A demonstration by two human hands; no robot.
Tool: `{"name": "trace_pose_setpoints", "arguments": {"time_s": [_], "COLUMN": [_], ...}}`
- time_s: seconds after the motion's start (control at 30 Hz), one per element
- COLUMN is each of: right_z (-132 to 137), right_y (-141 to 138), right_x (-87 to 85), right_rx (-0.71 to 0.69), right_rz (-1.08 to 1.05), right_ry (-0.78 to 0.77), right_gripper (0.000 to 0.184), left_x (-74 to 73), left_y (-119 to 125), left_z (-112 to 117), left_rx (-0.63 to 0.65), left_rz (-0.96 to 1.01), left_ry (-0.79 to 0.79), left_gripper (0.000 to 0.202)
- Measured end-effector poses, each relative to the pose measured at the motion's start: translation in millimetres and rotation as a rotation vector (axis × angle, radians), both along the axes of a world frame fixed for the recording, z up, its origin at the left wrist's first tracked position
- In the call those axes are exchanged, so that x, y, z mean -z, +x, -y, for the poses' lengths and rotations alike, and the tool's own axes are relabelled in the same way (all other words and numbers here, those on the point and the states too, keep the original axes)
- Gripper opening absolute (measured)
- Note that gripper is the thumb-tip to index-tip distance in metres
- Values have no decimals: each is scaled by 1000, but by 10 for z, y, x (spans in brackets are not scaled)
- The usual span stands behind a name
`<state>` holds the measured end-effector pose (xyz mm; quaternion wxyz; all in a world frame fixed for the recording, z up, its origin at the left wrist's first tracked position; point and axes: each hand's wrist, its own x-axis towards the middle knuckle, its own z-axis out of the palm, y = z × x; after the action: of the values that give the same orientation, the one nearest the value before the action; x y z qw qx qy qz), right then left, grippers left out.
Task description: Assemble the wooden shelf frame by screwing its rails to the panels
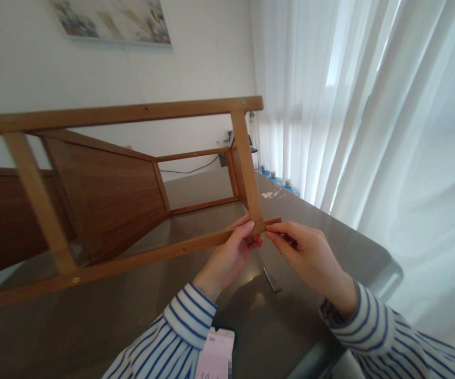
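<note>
A wooden shelf frame lies on its side, its rails and crosspieces facing me. Near the right end of the lower rail, my left hand is closed around the wood where a crosspiece meets it. Just to the right, my right hand pinches at the rail with thumb and forefinger. Something small and dark, perhaps a screw, shows at those fingertips, too small to name surely. Brass-coloured bolt heads sit in other joints, one at the lower left. An L-shaped hex key rests on the table below my hands.
The dark glossy table has a rounded corner at right. A phone with a lit screen lies near my left sleeve. Pale scraps are at the far edge, with blue-based bottles beyond. White curtains hang at right.
</note>
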<state>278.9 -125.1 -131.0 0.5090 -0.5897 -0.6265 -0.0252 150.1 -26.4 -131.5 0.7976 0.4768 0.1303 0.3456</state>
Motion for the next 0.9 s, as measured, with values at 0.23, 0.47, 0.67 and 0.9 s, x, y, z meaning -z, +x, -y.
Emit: {"name": "trace_pose_setpoints", "arguments": {"time_s": [0.23, 0.47, 0.67, 0.9], "right_z": [9, -6, -18, 4], "right_y": [-30, -34, -52, -58], "right_x": [-84, -67, -74, -33], "right_rx": [53, 130, 152, 163], "right_rz": [118, 192, 226, 288], "right_ry": [-28, -52, -63, -41], "right_gripper": [14, 15, 17, 16], "left_x": [22, 17, 34, 49], "left_y": [-2, 2, 0, 9], "left_z": [-20, -11, -34, -38], "left_rx": [21, 21, 42, 20], "left_rz": [9, 10, 14, 8], "left_ry": [-5, -5, 18, -8], "left_gripper": [23, 23, 24, 29]}}
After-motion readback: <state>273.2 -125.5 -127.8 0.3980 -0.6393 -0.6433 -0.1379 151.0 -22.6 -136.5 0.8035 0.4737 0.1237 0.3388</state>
